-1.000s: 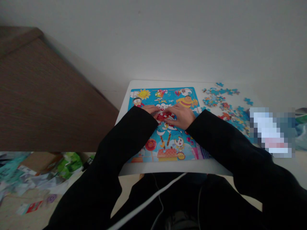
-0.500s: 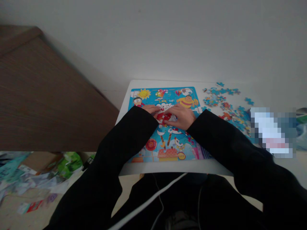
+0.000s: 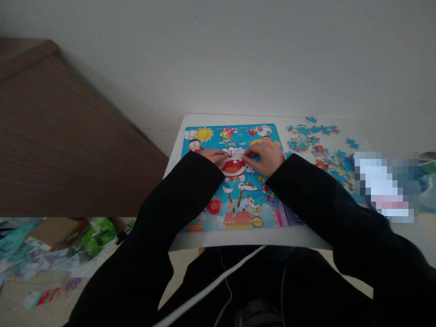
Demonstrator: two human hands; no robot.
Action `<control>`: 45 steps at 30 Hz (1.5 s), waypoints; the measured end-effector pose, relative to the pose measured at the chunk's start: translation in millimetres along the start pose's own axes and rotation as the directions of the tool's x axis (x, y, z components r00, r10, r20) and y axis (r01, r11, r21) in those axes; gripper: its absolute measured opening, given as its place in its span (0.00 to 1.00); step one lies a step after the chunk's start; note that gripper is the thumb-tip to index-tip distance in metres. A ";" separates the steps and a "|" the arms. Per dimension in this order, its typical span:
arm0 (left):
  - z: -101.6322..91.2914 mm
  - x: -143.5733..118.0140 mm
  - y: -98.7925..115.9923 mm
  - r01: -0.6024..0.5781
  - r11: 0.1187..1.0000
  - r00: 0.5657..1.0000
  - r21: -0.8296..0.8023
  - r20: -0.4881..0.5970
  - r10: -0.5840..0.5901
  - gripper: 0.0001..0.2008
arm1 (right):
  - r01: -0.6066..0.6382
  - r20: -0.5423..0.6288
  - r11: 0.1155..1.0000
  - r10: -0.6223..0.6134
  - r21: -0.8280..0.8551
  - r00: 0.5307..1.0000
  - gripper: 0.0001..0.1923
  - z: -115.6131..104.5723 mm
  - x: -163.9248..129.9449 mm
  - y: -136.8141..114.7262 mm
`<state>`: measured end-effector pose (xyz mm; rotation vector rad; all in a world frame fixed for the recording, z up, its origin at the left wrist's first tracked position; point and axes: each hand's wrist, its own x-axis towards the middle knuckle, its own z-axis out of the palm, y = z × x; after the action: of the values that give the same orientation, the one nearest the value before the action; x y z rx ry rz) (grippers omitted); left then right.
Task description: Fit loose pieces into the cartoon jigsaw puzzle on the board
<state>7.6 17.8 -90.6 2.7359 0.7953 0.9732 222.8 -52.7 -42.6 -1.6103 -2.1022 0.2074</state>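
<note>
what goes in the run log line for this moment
left hand: on puzzle | right hand: on puzzle | loose pieces: right side of table

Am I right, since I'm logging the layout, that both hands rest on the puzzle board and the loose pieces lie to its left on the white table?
Not quite: the head view shows the loose pieces right of the puzzle board, on the white table. Both the left hand and right hand do rest on it.

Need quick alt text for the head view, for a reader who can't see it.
Both hands, left hand and right hand, press on a colourful cartoon jigsaw puzzle on a white table. Loose pieces lie scattered to its right.
</note>
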 end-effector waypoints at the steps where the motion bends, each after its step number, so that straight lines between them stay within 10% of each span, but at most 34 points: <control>1: -0.3 -0.1 0.1 -0.005 1.000 1.000 -0.002 -0.002 0.005 0.11 | -0.033 0.019 0.999 0.033 -0.009 0.999 0.11 -6.6 1.4 0.9; 13: -17.6 4.4 13.7 0.071 0.997 0.992 0.003 0.109 -0.071 0.12 | 0.104 0.514 0.973 0.017 -0.206 0.858 0.22 -40.7 9.8 0.8; 29: -22.6 5.9 15.7 0.086 0.996 0.987 0.018 0.136 -0.088 0.14 | 0.061 0.528 0.998 -0.048 -0.008 0.848 0.19 -34.2 13.0 5.4; 45: -17.1 2.8 -7.9 -0.058 0.992 0.998 0.114 0.046 0.053 0.14 | 0.179 0.456 0.954 -0.051 -0.242 0.889 0.29 -42.3 -29.0 -40.5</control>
<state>-4.6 25.1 -77.9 2.8807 0.7960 0.9028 212.6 -99.0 2.4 -1.7084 -2.6753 0.2717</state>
